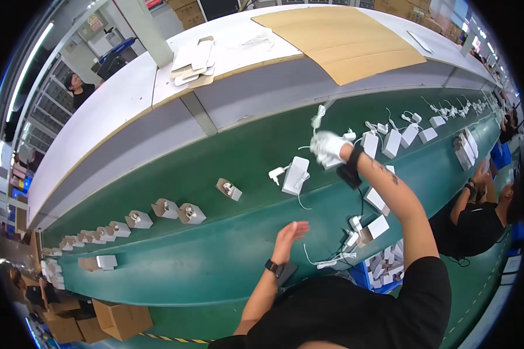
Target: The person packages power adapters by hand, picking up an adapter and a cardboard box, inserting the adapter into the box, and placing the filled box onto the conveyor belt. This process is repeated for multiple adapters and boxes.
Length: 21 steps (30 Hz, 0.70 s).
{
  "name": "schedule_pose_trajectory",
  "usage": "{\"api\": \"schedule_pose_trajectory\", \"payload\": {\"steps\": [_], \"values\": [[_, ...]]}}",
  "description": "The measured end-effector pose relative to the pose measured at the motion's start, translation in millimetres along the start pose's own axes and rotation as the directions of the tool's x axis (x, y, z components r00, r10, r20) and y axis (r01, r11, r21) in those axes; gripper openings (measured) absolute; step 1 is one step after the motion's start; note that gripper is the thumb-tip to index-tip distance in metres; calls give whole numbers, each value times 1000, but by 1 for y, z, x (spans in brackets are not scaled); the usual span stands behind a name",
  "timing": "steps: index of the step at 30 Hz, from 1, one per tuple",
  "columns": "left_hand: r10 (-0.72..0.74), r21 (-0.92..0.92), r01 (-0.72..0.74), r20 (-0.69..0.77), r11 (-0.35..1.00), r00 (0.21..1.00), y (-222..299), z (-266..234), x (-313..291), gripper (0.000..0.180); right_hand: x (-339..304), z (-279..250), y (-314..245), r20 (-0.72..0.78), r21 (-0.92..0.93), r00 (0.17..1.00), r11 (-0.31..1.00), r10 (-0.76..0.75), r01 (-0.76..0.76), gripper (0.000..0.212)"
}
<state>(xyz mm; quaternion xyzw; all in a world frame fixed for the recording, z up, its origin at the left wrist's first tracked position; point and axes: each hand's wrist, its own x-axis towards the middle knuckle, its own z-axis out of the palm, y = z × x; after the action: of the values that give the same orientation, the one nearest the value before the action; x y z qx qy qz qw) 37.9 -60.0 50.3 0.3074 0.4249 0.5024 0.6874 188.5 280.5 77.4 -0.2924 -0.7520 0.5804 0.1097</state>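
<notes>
My right hand (328, 148), in a white glove and slightly blurred, reaches over the far green belt. Its fingers are closed at a white power adapter (318, 115) that sticks out beyond them; a bit of white cable shows at the hand's left side. My bare left hand (291, 234) is raised over the near belt with its fingers stretched out, holding nothing. Left of my right hand stands a white box (296, 174), with a white plug (278, 173) and cable against it. More white adapters (350, 235) lie by an open white box (374, 229) near my right forearm.
Open small boxes with adapters inside (190, 213) line the far belt (157, 163) to the left. More boxes and cabled adapters (410, 134) stand at right. A raised white shelf bears a cardboard sheet (337, 41). A blue bin (364, 276) is beside me; a co-worker (477, 218) sits right.
</notes>
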Motion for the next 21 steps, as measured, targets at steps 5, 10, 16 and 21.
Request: {"api": "schedule_pose_trajectory", "payload": {"steps": [5, 10, 16, 21], "values": [[34, -889, 184, 218, 419, 975, -2, 11, 26, 63, -124, 151, -130, 329, 638, 805, 512, 494, -576, 30], [78, -993, -35, -26, 113, 997, 38, 5, 19, 49, -211, 193, -105, 406, 901, 886, 66, 222, -429, 42], [131, -918, 19, 77, 397, 988, 33, 1, -17, 37, -224, 214, -144, 29, 982, 932, -186, 362, 42, 44], [42, -971, 50, 62, 232, 997, 21, 8, -28, 44, -219, 203, -141, -205, 949, 939, 289, 275, 123, 53]]}}
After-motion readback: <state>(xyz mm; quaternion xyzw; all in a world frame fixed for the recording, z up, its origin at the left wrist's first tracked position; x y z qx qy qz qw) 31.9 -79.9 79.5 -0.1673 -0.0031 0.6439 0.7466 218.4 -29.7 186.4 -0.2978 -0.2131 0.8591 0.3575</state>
